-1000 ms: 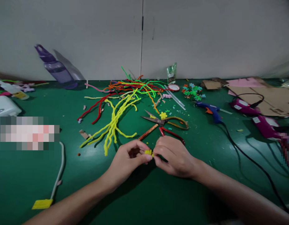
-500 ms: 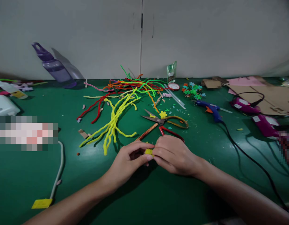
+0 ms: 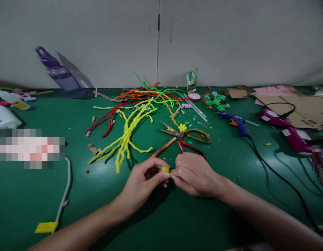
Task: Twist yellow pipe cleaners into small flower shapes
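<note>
My left hand (image 3: 144, 179) and my right hand (image 3: 194, 174) meet over the green table (image 3: 161, 216), both pinching a small yellow pipe-cleaner piece (image 3: 166, 169) between their fingertips. Most of the piece is hidden by my fingers. Just beyond my hands lie scissors (image 3: 183, 134) with brown handles, a red-handled tool (image 3: 190, 148) and a brown stick (image 3: 165, 147). A small yellow pipe-cleaner flower (image 3: 182, 128) rests on the scissors. A bundle of long yellow pipe cleaners (image 3: 127, 134) lies to the left of them.
A heap of coloured pipe cleaners (image 3: 151, 96) sits at the back, with a purple bottle (image 3: 59, 74) at the back left. A blue glue gun (image 3: 236, 122) with a black cord, two magenta glue guns (image 3: 297, 139) and cardboard (image 3: 305, 109) lie to the right. A white cable (image 3: 64, 195) runs at the left.
My hands stay together on the yellow piece; the fingers have shifted slightly as they work it, and less of it shows than a second ago.
</note>
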`<state>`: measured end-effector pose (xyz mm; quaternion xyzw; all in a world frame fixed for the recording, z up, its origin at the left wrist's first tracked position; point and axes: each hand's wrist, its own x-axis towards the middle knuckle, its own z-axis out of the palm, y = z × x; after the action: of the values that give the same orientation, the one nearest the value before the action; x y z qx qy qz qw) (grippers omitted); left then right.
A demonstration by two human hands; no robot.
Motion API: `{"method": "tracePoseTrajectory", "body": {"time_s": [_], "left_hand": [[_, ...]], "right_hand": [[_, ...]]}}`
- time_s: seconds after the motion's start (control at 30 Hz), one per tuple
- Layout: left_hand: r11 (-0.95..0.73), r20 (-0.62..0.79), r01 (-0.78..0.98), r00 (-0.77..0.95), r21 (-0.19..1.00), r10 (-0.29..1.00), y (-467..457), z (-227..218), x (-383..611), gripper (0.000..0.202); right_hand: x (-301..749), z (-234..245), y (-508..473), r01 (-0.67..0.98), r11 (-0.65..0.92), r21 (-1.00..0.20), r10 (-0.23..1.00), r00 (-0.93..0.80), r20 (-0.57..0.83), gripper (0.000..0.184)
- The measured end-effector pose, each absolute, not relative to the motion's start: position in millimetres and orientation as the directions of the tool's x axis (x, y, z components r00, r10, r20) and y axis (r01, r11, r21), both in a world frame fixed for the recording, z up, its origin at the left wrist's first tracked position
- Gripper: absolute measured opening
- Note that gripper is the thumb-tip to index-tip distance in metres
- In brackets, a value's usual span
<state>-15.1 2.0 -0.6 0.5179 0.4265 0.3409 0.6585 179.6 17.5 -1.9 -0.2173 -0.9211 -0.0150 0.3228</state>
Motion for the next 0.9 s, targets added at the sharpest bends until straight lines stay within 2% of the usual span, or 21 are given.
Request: {"method": "tracePoseTrajectory", "body": {"time_s": [0.17, 0.3, 0.4, 0.63, 0.9], "left_hand": [[0.225, -0.210, -0.007, 0.339, 0.974, 0.917, 0.6, 2.7, -13.1, 0.016], [0.227, -0.214, -0.007, 0.302, 0.974, 0.929, -0.4, 5.1, -12.2, 0.017], [0.232, -0.222, 0.000, 0.293, 0.973, 0.930, -0.3, 5.3, -12.7, 0.017], [0.269, -0.234, -0.053, 0.359, 0.962, 0.904, 2.3, 5.2, -12.7, 0.018], [0.326, -0.273, -0.063, 0.408, 0.943, 0.871, 3.4, 7.3, -10.5, 0.020]], "right_hand": [[171.7, -11.7, 11.4, 0.426, 0.852, -0.304, 0.514, -0.568, 0.643, 0.018], [165.9, -15.0, 7.0, 0.406, 0.776, -0.482, 0.630, -0.471, 0.618, 0.015], [165.1, -13.9, 5.9, 0.370, 0.744, -0.556, 0.667, -0.459, 0.587, 0.015], [173.6, -4.8, 10.5, 0.310, 0.716, -0.625, 0.684, -0.492, 0.538, 0.005], [178.4, -8.2, 16.3, 0.344, 0.776, -0.528, 0.624, -0.537, 0.568, 0.006]]}}
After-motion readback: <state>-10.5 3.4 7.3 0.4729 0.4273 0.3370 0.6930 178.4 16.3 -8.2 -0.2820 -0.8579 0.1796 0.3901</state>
